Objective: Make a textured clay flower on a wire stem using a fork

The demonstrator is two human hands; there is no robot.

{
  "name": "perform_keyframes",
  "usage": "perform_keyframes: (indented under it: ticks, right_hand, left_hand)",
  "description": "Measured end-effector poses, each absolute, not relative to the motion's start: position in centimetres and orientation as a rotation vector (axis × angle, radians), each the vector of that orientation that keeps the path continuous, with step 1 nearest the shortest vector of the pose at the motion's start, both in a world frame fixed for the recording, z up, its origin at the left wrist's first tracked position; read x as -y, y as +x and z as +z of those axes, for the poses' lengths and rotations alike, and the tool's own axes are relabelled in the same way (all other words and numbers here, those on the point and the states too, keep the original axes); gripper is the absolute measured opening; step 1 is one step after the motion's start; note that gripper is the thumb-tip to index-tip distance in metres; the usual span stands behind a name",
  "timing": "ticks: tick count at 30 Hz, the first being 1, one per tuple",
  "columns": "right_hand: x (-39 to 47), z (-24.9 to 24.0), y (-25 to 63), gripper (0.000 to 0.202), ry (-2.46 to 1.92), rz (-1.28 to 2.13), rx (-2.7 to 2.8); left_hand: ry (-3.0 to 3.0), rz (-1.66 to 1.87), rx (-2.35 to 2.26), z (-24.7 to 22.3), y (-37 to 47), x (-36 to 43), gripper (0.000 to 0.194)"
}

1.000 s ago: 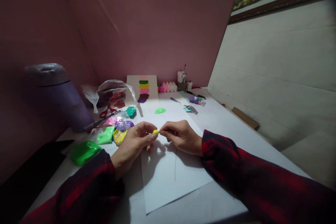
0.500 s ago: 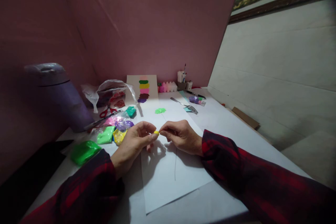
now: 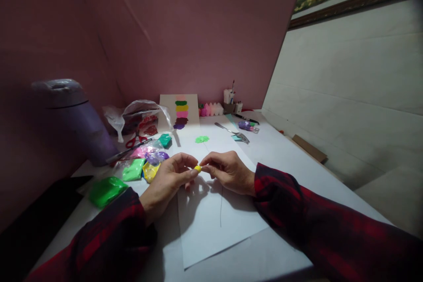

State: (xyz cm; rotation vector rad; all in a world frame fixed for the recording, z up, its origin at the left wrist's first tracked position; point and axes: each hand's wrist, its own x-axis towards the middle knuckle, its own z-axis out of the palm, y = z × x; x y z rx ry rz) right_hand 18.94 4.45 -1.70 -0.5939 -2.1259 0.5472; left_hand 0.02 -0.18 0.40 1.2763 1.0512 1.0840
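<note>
A small yellow ball (image 3: 198,168) is pinched between the thumb and fingers of my left hand (image 3: 173,174). Right beside it, my right hand (image 3: 228,171) has its thumb and index finger pressed together, their tips touching or nearly touching the ball. A thin dark wire (image 3: 221,211) extends below my right hand over the white paper (image 3: 211,246); its upper end is hidden. Beyond my hands lies a bright green, ruffled flat piece (image 3: 202,139). To the left is an opened packet of yellow clay (image 3: 150,172).
Clay packets, including a green one (image 3: 107,191), lie left, near red-handled scissors (image 3: 135,141) and a purple bottle (image 3: 79,123). A fork (image 3: 239,135), a black pen (image 3: 246,119) and a brush holder (image 3: 228,106) stand or lie farther back. A color-swatch sheet (image 3: 165,110) leans behind.
More of the yellow ball shows between my fingertips, and it sits very slightly lower. My hands have otherwise barely moved.
</note>
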Motion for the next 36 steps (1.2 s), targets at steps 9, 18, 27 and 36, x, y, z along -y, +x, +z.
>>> perform_keyframes:
  ticks: [9,18,27,36]
  right_hand:
    - [-4.37,-1.64,18.94,0.012,-0.628,0.552,2.141]
    - [-4.35,-1.61,18.91,0.015,-0.576,0.526,2.139]
    - [-4.39,-1.73,18.94,0.012,-0.525,0.590,2.152]
    - [-4.39,-1.69,19.04,0.014,-0.485,0.608,2.166]
  left_hand:
    - [1.310,1.086,-1.077,0.58,-0.03,0.33,0.035]
    - [1.302,1.087,-1.058,0.60,0.09,0.26,0.042]
    - [1.308,1.082,-1.046,0.43,0.06,0.28,0.037]
    - [1.305,1.079,-1.041,0.23,0.07,0.15,0.041]
